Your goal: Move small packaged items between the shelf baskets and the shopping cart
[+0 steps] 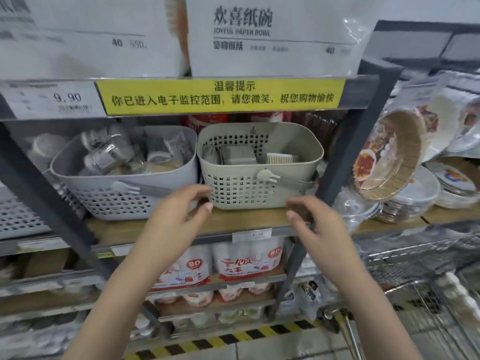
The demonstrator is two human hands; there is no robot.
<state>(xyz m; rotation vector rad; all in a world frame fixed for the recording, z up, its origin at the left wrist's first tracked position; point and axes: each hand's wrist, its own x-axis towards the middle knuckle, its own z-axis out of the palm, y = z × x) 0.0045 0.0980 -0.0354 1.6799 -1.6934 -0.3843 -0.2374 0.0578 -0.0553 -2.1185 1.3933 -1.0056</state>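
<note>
A beige perforated basket stands on the wooden shelf, holding grey boxes and a pack of toothpicks. To its left a grey basket is full of small wrapped packs. My left hand hovers at the beige basket's lower left corner, fingers apart and empty. My right hand is just below its lower right corner, also empty with fingers spread. The wire shopping cart is at the lower right.
Dark shelf posts frame the bay. Stacks of paper plates fill the shelf to the right. Packs of paper cups sit on the shelf below. A yellow notice strip runs above the baskets.
</note>
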